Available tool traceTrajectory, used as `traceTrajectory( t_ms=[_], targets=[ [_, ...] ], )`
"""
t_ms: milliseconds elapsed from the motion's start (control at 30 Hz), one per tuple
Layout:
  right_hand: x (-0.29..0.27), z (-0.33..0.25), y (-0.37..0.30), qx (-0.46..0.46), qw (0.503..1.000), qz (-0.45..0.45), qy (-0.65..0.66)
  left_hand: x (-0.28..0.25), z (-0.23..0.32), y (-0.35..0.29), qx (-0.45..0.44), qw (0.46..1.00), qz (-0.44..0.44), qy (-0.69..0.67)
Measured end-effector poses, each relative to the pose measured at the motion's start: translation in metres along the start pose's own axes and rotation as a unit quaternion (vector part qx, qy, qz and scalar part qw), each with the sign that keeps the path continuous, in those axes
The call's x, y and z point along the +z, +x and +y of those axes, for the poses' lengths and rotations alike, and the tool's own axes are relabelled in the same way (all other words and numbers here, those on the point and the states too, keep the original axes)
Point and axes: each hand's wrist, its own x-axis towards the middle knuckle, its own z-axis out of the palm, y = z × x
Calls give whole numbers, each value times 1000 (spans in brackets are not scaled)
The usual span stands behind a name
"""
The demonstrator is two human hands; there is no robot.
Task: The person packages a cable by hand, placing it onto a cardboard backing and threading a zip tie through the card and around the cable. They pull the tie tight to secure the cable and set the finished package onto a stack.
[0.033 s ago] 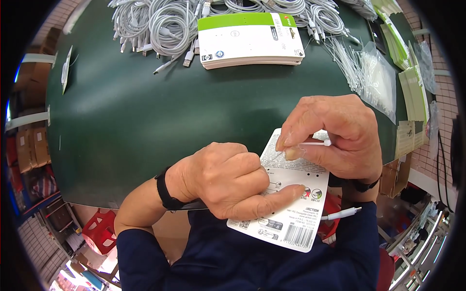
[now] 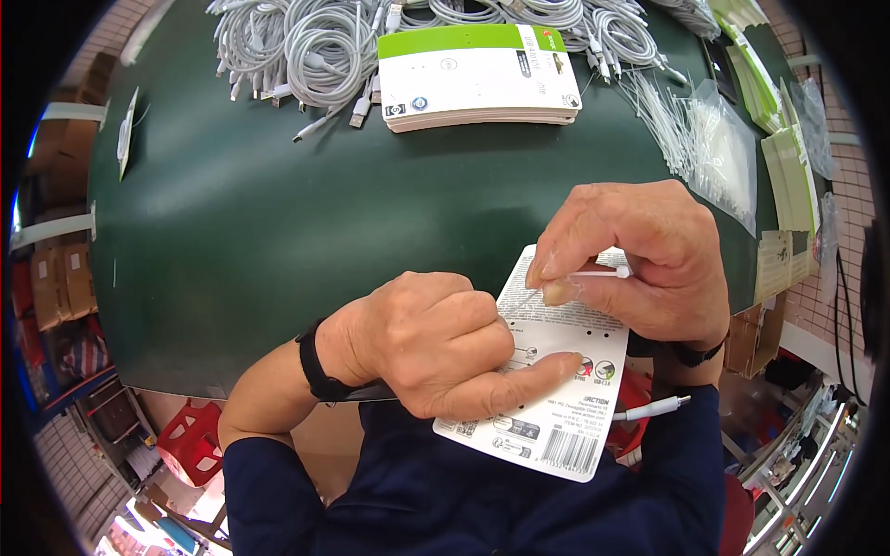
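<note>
A white printed packaging card (image 2: 565, 422), back side up, tilts over my lap at the table's near edge. My left hand (image 2: 440, 347) is closed on its left side, the thumb pressed along the printed face and the other fingers curled. Over the card's upper part, my right hand (image 2: 654, 255) pinches a thin white cable tie (image 2: 601, 273) between thumb and forefinger; the tie's small head sticks out to the right. From behind the card's right edge pokes a white cable's plug end (image 2: 654, 409). The rest of that cable is hidden.
On the dark green table (image 2: 232, 222) lie coiled grey-white cables (image 2: 324, 60) and a stack of green-and-white cards (image 2: 473, 83). At right are loose cable ties (image 2: 654, 116), a clear bag of ties (image 2: 728, 157) and more cards (image 2: 788, 176). A single card (image 2: 126, 134) stands far left.
</note>
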Motion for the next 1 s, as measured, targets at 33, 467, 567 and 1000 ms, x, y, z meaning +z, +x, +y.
traceTrajectory(
  t_ms=[33,467,567,1000],
  targets=[
    [0,0,0,0,1000,0,0,0,0,0,-2,1000,1,1],
    [-2,13,1,59,986,-138,68,8,2,-1,-28,1000,8,12],
    [-1,17,1,60,986,-130,90,10,2,-1,-33,999,18,15],
    [-14,27,-2,57,951,262,157,0,-14,2,-188,973,115,-71]
  ],
)
